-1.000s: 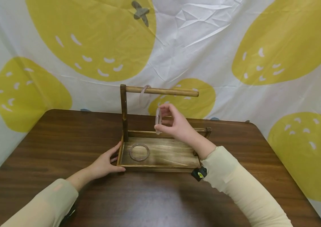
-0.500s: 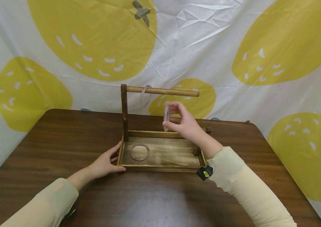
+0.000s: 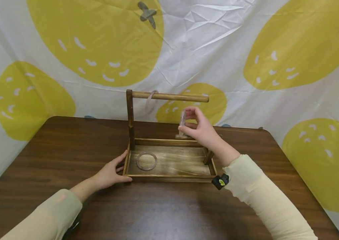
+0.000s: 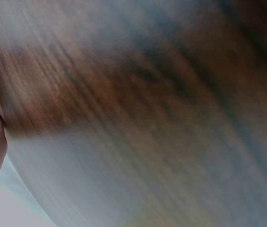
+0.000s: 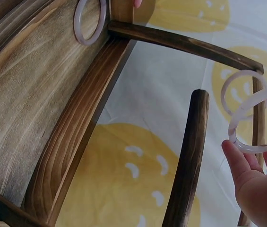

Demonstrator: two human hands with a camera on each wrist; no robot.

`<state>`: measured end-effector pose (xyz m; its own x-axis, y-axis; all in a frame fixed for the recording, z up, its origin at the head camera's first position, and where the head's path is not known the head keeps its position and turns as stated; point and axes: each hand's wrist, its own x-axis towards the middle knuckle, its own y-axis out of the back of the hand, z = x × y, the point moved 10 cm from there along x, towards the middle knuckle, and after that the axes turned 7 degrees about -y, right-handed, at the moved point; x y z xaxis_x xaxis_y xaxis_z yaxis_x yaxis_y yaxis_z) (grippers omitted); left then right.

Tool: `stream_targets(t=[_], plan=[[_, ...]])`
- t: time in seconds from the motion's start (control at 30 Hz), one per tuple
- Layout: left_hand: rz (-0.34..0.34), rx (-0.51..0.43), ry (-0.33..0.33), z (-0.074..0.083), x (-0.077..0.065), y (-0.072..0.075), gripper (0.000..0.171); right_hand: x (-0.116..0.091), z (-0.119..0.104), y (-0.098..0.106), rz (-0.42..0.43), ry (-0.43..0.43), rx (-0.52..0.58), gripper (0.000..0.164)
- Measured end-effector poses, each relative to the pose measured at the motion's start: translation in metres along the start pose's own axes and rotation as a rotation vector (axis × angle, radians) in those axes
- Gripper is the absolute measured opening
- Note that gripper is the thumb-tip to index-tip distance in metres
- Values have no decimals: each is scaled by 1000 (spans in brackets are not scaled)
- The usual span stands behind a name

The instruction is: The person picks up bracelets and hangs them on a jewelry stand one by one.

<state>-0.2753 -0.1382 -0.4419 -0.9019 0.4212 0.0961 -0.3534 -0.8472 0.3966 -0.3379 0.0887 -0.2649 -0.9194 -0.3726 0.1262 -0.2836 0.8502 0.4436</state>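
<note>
My right hand point(image 3: 200, 128) pinches a pale translucent bangle point(image 3: 182, 121) between thumb and fingertips. It is upright, above the back edge of the wooden jewelry stand point(image 3: 169, 179) and below its bar. In the right wrist view this bangle point(image 5: 246, 101) overlaps another bangle point(image 5: 224, 94), which hangs on the stand's top bar point(image 3: 184, 97) near the post. A third bangle point(image 3: 146, 161) lies flat in the left part of the tray base. My left hand point(image 3: 109, 171) holds the stand's left front corner, thumb along the front and fingers at the side.
The stand rests on a dark brown wooden table point(image 3: 169, 210). A tall post point(image 3: 130, 120) carries the top bar, whose right end is free. On the right is a shorter post point(image 3: 208, 156) with a lower bar point(image 5: 187, 156). A lemon-print cloth point(image 3: 205, 43) hangs behind.
My right hand has moved right with the bangle, along below the top bar, uncovering more of the tray. My left hand stays at the stand's corner.
</note>
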Motion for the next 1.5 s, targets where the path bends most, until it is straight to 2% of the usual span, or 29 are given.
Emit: stream_targets(t=[0.87,1.17,1.5], plan=[[-4,4,-6,0,1,0,104,-5,29,51,120,-76,9,54],[-4,7,-1,2,0,0,103,-3,30,71,210,-96,26,52],[-11,-2,6,0,0,-1,103,0,29,82,222,-111,0,54]])
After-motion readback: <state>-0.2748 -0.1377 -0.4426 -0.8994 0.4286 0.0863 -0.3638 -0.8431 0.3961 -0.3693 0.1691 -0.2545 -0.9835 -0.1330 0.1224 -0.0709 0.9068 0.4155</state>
